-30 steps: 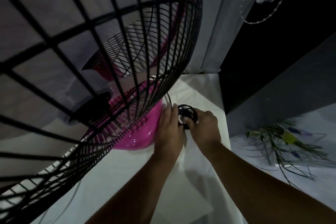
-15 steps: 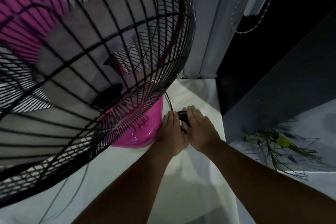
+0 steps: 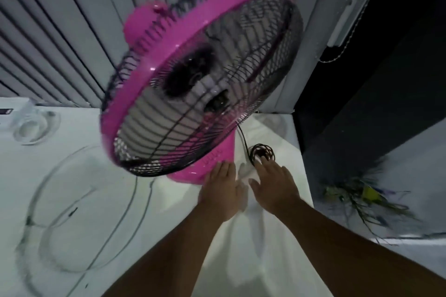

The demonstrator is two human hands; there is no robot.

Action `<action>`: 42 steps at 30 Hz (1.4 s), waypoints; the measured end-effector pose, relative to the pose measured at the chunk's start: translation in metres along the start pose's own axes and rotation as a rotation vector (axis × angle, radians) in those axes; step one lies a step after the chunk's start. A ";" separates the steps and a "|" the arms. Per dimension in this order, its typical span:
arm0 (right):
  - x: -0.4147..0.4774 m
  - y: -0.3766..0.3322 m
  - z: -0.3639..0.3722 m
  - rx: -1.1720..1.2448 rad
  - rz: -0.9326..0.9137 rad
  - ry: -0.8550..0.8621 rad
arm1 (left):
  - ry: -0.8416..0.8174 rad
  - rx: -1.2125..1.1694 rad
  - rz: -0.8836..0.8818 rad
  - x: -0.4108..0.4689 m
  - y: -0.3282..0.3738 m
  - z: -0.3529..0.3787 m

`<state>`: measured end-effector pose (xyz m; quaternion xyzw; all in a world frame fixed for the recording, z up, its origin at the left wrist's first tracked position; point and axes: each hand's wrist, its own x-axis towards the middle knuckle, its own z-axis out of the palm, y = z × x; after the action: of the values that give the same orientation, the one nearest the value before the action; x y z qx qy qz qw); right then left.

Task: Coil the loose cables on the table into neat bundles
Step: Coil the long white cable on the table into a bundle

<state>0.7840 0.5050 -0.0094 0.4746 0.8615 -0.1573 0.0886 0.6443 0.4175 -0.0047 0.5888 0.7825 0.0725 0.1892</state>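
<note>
- The black fan cord (image 3: 261, 153) lies wound in a small coil on the white tabletop (image 3: 173, 205), right of centre in the frame, just beside the base (image 3: 217, 169) of the pink fan (image 3: 200, 79). I judge this bundle done.
- Your right hand (image 3: 275, 185) is flat, with straight fingers and fingertips at the coil's near edge. Your left hand (image 3: 223, 190) is flat too, fingertips against the base. Neither grip has hold of anything.
- Next, I'd say, you reach for the loose pale cables (image 3: 130, 207) sprawled in wide loops at lower left, find an end and start winding.
- Half a second ago both hands were closed together over the coil. Now they are apart and open, the coil lies free, and your view has pulled back to show the whole fan.
</note>
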 end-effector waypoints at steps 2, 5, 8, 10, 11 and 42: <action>-0.013 -0.021 0.001 -0.001 0.009 0.016 | 0.024 0.033 0.035 -0.016 -0.016 -0.005; -0.029 -0.055 0.005 -0.005 0.012 0.051 | 0.040 0.054 0.051 -0.038 -0.041 -0.014; -0.045 -0.085 0.010 -0.046 -0.010 0.078 | 0.072 0.031 0.016 -0.063 -0.063 -0.023; -0.055 -0.101 0.012 -0.071 -0.029 0.097 | 0.103 0.005 -0.014 -0.080 -0.075 -0.028; -0.060 -0.109 0.012 -0.073 -0.038 0.104 | 0.115 -0.001 -0.026 -0.089 -0.081 -0.029; -0.098 -0.410 0.092 -0.045 -0.056 0.067 | 0.035 0.080 -0.333 -0.225 -0.367 -0.080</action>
<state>0.4896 0.1898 0.0113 0.4532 0.8802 -0.1245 0.0659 0.3387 0.1044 -0.0074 0.4566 0.8747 0.0193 0.1615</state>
